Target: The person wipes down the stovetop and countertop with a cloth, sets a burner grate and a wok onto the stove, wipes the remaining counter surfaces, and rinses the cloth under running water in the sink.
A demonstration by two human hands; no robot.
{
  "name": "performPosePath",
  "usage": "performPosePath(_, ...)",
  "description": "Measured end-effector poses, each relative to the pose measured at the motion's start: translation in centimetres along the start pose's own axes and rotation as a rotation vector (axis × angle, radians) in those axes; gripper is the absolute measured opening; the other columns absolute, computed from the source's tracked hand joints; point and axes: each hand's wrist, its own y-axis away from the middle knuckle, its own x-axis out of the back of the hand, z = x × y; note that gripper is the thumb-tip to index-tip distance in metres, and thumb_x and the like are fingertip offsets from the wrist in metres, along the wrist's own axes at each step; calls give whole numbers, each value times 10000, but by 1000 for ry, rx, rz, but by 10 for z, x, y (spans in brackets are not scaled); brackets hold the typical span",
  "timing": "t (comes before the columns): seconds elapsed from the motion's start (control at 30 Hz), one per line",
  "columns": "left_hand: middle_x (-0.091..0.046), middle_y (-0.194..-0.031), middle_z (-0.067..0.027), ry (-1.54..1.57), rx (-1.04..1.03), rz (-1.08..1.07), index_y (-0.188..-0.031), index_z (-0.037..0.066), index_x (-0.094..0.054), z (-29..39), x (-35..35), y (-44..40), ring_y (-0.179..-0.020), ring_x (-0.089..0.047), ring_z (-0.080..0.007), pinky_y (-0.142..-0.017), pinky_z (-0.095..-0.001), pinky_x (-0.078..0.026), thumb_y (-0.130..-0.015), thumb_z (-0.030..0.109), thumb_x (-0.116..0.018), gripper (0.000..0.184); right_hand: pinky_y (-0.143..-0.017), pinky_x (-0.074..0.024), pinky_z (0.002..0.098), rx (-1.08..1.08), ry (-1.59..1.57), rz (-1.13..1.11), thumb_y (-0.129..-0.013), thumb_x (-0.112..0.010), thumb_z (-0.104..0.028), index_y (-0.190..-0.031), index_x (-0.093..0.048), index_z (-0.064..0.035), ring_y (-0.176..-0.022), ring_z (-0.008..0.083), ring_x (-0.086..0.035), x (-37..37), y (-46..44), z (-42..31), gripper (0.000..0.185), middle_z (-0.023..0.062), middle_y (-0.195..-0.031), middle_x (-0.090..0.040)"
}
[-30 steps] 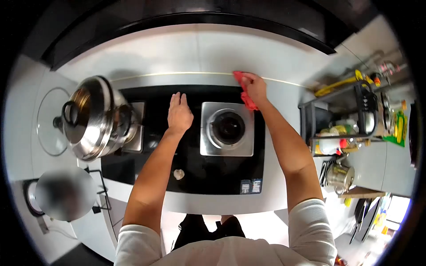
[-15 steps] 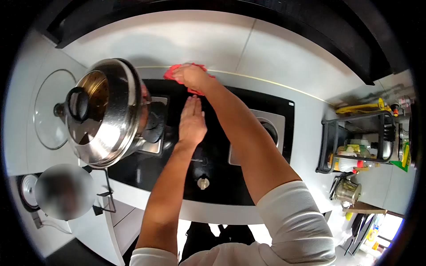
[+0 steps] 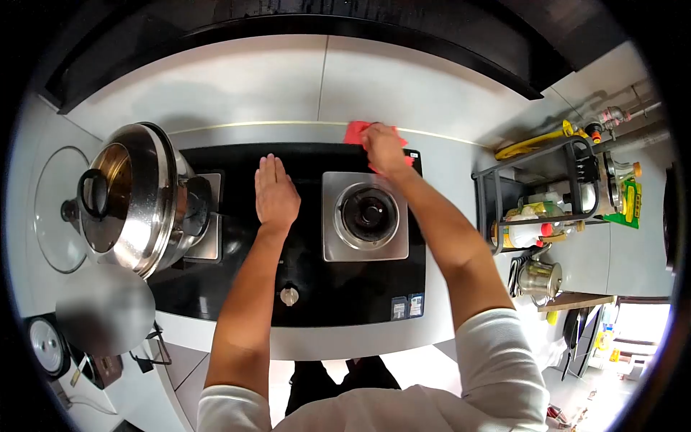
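My right hand (image 3: 385, 150) grips a red cloth (image 3: 355, 132) at the back right corner of the black gas stove (image 3: 237, 288). Part of the cloth sticks out on both sides of the hand, over the strip between stove and wall. Flat on the black glass, left of the burner (image 3: 371, 216), lies my left hand (image 3: 276, 194), its fingers stretched out and holding nothing. A large steel pot (image 3: 155, 209) with a domed lid (image 3: 119, 194) stands on the left burner.
A glass lid (image 3: 54, 237) leans at the far left. To the right stands a black rack (image 3: 484, 194) with bottles and packets, with a steel kettle (image 3: 540, 279) nearer to me. The tiled wall (image 3: 237, 90) rises behind the stove.
My right hand has moved right along the stove's back edge with the red cloth, uncovering the right burner. The view has shifted right. My left hand still lies flat on the stove.
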Motion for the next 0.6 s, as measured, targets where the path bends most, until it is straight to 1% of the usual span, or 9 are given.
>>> performPosePath(0.1,-511,-1638,-225,12,44,-15,-1512,-78,-556,7,4,-4,-1566,-427,-406,-1311,-527,-323,-1063,121,-583,492,-900,-566,475,-73,-62,75,-952,-678,-22,-1014,-753,-58,-1011,394,-688,1,-12,-23,104,161,-1008,-737)
performPosePath(0.17,-510,-1640,-224,43,33,-30,-1512,-64,-563,15,0,-15,-1571,-420,-407,-1310,-525,-323,-1073,129,-583,480,-915,-552,461,-198,-230,523,-996,-685,-40,-1072,-764,-55,-1049,380,-674,21,-14,-39,111,147,-1054,-725)
performPosePath(0.2,-509,-1642,-222,78,35,-61,-1511,-50,-569,21,-6,-20,-1576,-414,-408,-1310,-523,-323,-1083,137,-583,468,-915,-552,461,-196,-219,535,-996,-685,-40,-1072,-764,-55,-1049,380,-674,38,-22,-43,111,147,-1054,-725)
performPosePath(0.27,-530,-1620,-211,98,10,-8,-1498,-32,-590,37,-20,-29,-1557,-439,-401,-1303,-523,-332,-1079,137,-585,452,-966,-535,452,30,-194,768,-1070,-659,-105,-1144,-769,-61,-1113,372,-645,73,-38,-55,140,151,-1182,-703)
performPosePath(0.33,-556,-1588,-201,60,-7,-3,-1491,-22,-598,48,-20,-38,-1529,-470,-397,-1294,-522,-347,-1075,135,-587,445,-997,-516,457,334,-47,915,-1007,-715,-78,-1203,-769,-104,-1175,357,-609,95,-80,-60,205,113,-1290,-662)
performPosePath(0.43,-550,-1605,-195,34,20,-32,-1492,-6,-592,50,-19,-39,-1554,-450,-372,-1308,-499,-325,-1077,152,-574,444,-1032,-500,454,596,452,688,-805,-769,-71,-1460,-681,-202,-1254,321,-588,82,-115,-35,674,56,-1427,-629)
performPosePath(0.47,-551,-1604,-194,34,17,-26,-1490,2,-592,53,-19,-40,-1555,-449,-371,-1308,-499,-326,-1075,151,-576,440,-1032,-500,454,603,446,692,-805,-769,-71,-1460,-681,-202,-1254,321,-588,72,-107,-22,674,56,-1427,-629)
performPosePath(0.53,-554,-1600,-193,15,15,-38,-1486,7,-592,54,-18,-38,-1555,-450,-369,-1307,-498,-330,-1074,149,-580,436,-1047,-507,436,780,504,223,-807,-767,-118,-1552,-623,-228,-1309,283,-588,64,-76,3,767,-9,-1484,-633)
performPosePath(0.6,-557,-1596,-192,-10,-7,-44,-1483,13,-593,54,-16,-39,-1555,-450,-368,-1306,-496,-333,-1073,147,-583,431,-1028,-537,407,654,690,54,-862,-730,-172,-1616,-565,-282,-1331,221,-611,74,-50,43,780,-71,-1539,-623)
